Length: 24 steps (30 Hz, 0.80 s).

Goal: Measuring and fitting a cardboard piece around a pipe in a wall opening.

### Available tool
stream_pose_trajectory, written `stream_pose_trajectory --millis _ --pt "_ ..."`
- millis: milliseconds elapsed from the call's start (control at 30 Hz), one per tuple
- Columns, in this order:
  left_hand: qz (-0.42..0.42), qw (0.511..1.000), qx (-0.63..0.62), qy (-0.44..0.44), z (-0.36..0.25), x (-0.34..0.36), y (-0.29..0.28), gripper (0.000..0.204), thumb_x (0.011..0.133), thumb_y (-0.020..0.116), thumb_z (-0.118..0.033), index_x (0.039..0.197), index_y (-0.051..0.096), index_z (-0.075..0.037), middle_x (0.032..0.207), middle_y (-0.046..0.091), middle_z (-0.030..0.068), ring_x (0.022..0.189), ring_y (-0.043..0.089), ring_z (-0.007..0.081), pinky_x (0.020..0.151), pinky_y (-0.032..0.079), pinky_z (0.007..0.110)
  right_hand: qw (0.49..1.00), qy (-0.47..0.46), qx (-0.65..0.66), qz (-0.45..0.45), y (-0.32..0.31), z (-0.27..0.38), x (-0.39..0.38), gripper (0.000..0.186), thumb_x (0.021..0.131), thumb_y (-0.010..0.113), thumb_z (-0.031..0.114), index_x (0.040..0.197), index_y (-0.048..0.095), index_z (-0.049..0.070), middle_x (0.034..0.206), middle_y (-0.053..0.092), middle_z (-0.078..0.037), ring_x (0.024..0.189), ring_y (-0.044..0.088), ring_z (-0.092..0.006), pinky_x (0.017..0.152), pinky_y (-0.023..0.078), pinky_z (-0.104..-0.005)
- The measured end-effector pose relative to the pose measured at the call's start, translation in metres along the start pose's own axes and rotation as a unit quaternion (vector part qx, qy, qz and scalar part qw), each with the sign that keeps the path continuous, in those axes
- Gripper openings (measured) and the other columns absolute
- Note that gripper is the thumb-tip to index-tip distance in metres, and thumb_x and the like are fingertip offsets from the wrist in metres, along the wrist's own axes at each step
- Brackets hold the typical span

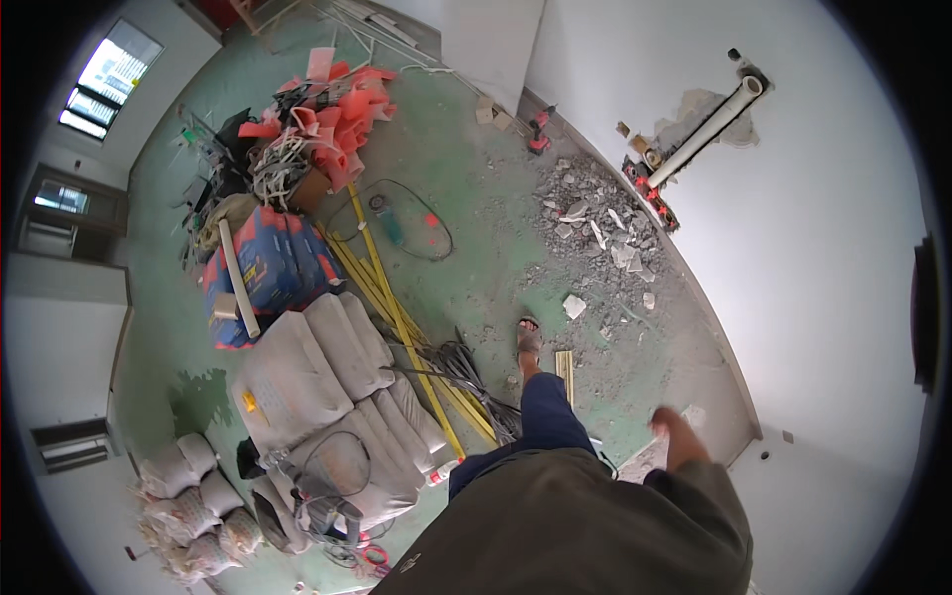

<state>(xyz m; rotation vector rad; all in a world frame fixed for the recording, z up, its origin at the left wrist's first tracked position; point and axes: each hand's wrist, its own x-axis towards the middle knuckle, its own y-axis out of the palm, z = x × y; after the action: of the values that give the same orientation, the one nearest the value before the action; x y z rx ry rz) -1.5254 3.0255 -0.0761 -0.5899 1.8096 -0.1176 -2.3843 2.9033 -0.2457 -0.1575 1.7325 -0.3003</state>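
Observation:
My right hand (pixel 666 424) hangs low at my right side, smeared by motion, so its fingers cannot be made out. No object shows in it. My left hand is out of sight. One sandalled foot (pixel 529 337) stands on the green floor, beside a short cream-coloured strip (pixel 564 377). Ahead and right lies a heap of broken rubble (pixel 605 223) along the wall. A red and black cordless drill (pixel 539 131) stands behind it. On the floor ahead, a teal angle grinder (pixel 389 223) lies within its looped cord.
To my left are stacked grey sacks (pixel 293 382), blue bags (pixel 263 263), long yellow strips (pixel 397 317) and coiled black cable (pixel 461 372). Red-pink sheet scraps (pixel 342 119) pile up farther off. A white pipe (pixel 709 129) sits in a wall channel. More sacks (pixel 188 516) stand far left.

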Motion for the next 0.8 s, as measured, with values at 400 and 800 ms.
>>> stream_pose_trajectory --millis 400,800 --pt "-0.026 0.999 -0.029 -0.016 -0.075 0.048 -0.135 0.044 0.09 0.05 -0.037 0.104 0.057 0.004 0.085 0.067 0.0226 0.081 0.066 0.0401 0.071 0.053 0.049 0.828 -0.331 0.215 -0.398 -0.596 0.287 -0.085 0.029 0.089 0.053 0.033 0.107 0.061 0.011 0.102 0.066 -0.017 0.097 0.062 -0.0369 0.083 0.048 -0.0457" --pt "-0.073 0.992 -0.094 -0.041 -0.123 0.144 -0.306 0.046 0.089 0.051 -0.037 0.108 0.055 0.005 0.086 0.067 0.0229 0.081 0.066 0.0401 0.07 0.053 0.05 0.965 -0.125 0.064 -0.22 -0.624 0.249 0.118 0.03 0.081 0.06 0.033 0.083 0.068 0.004 0.092 0.068 -0.015 0.094 0.064 -0.0324 0.076 0.052 -0.0436"
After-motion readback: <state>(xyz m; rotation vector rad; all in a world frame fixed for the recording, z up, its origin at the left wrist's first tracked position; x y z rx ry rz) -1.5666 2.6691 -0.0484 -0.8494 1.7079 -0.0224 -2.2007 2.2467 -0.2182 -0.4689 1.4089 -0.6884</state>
